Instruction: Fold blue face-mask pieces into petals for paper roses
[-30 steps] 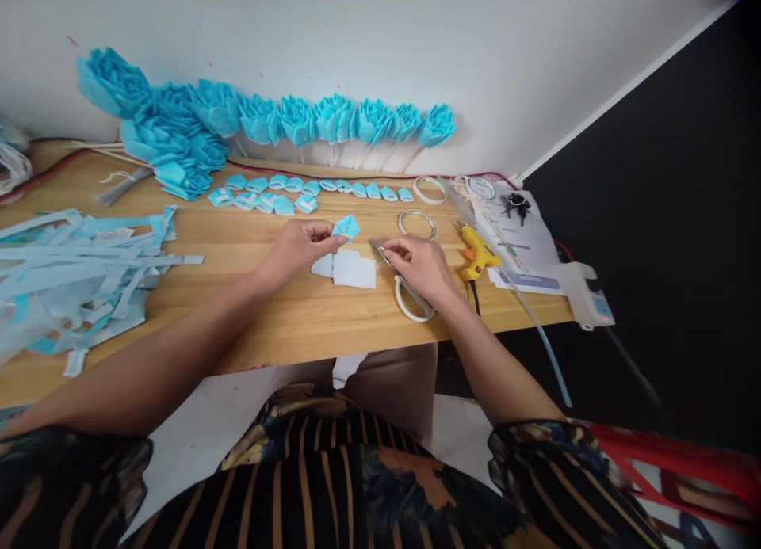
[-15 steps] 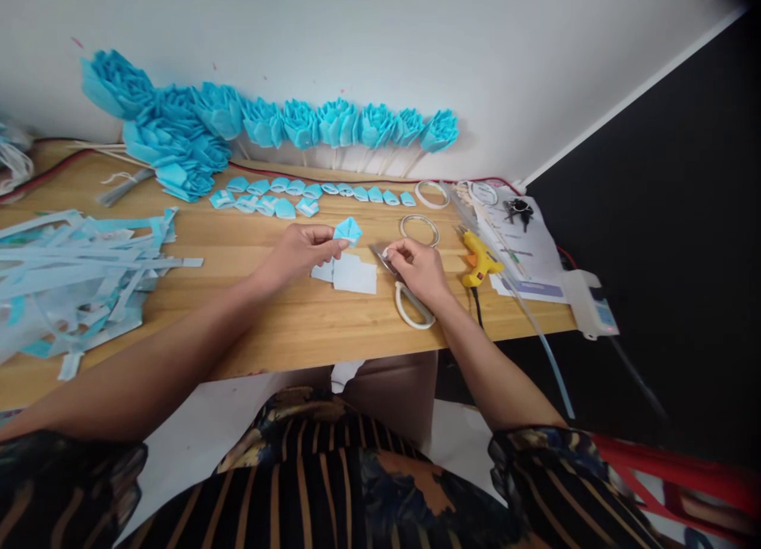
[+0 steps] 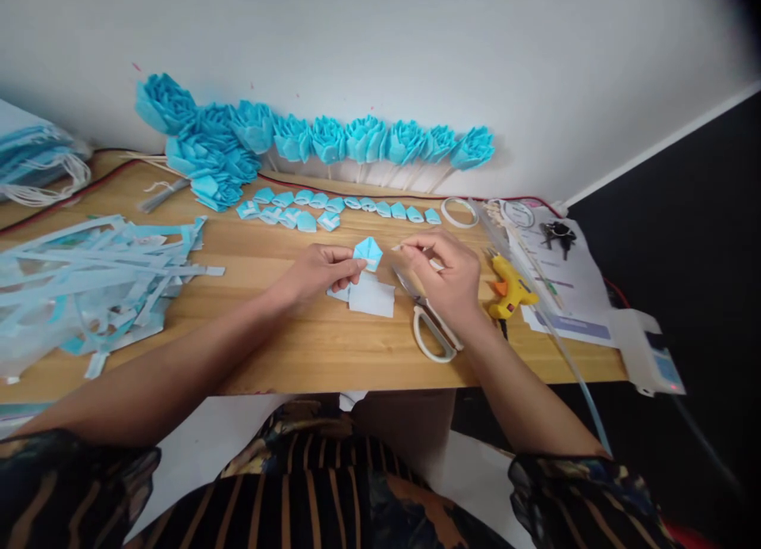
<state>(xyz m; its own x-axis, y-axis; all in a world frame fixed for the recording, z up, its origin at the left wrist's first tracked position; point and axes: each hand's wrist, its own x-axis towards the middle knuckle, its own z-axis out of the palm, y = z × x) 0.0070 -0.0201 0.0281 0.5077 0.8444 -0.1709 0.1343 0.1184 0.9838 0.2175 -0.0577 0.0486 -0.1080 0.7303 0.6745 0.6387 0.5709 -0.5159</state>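
Well, the left hand pinches a folded blue piece, the right hand a white scrap (above the table).

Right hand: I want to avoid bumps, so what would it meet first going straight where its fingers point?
Most likely the folded blue piece held in the left hand; depth is unclear, so the right hand might pass just above it.

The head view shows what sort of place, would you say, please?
Probably a craft workspace: the table has blue flowers along its back, rows of folded pieces, and a glue gun.
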